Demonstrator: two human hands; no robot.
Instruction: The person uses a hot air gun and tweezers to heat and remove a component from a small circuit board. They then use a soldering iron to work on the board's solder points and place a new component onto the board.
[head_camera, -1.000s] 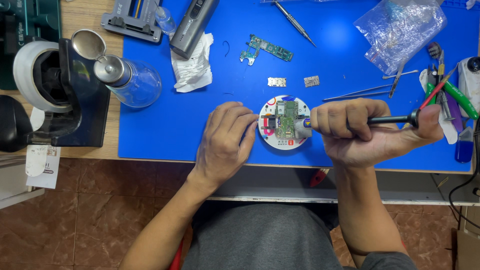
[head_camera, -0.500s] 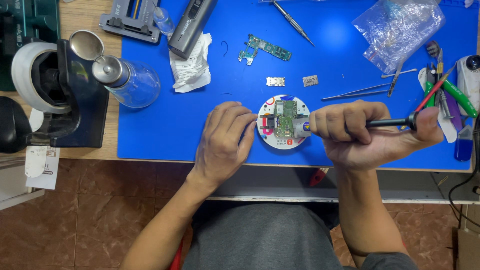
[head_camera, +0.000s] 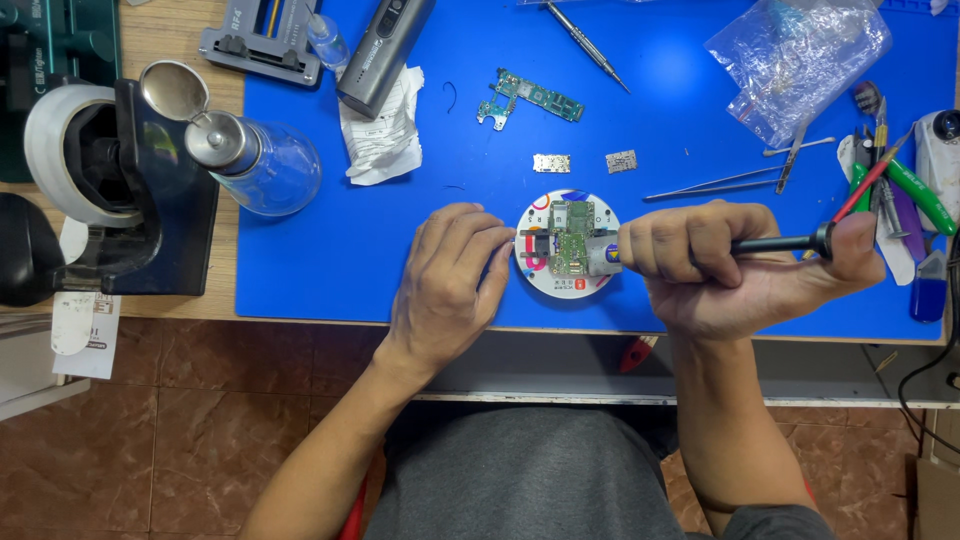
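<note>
Right hand (head_camera: 730, 262) is curled into a fist around a dark screwdriver (head_camera: 780, 244), thumb stretched along the shaft, the tool lying level with its tip pointing at a small green circuit board (head_camera: 572, 243). That board sits on a round white disc (head_camera: 566, 244) just beside the knuckles, on the thumb-free side of the fist. Left hand (head_camera: 448, 275) rests palm down on the blue mat (head_camera: 400, 250), fingers pressed together and bent, fingertips touching the disc's far edge, so the disc lies between both hands. Beyond the right hand lie tweezers (head_camera: 712, 184) and a clear plastic bag (head_camera: 800, 55); beyond the left, a crumpled white paper (head_camera: 380, 135) and a glass bottle (head_camera: 262, 160).
</note>
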